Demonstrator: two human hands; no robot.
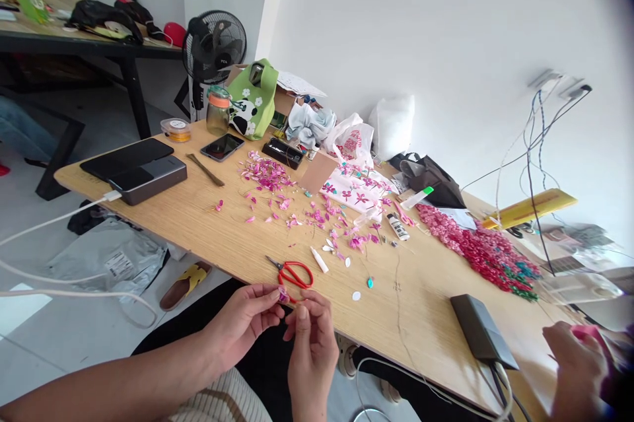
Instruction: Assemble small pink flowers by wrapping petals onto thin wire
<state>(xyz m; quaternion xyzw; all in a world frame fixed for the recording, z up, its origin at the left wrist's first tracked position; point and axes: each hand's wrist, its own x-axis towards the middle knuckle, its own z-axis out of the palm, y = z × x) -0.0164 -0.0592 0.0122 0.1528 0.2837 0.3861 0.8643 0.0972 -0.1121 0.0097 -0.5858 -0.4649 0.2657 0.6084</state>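
At the table (208,224) edge we work | red scissors (293,273) lie close by | our left hand (242,319) and right hand (313,343) together pinch a tiny pink flower (282,293) | it could slip, drop to the floor.

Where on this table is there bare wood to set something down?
Bare wood lies on the table between the power bank and the petals, and along the near edge between the scissors and the dark box. The middle is crowded with petals; the red flower pile fills the right. Both hands, left hand and right hand, pinch a small flower.
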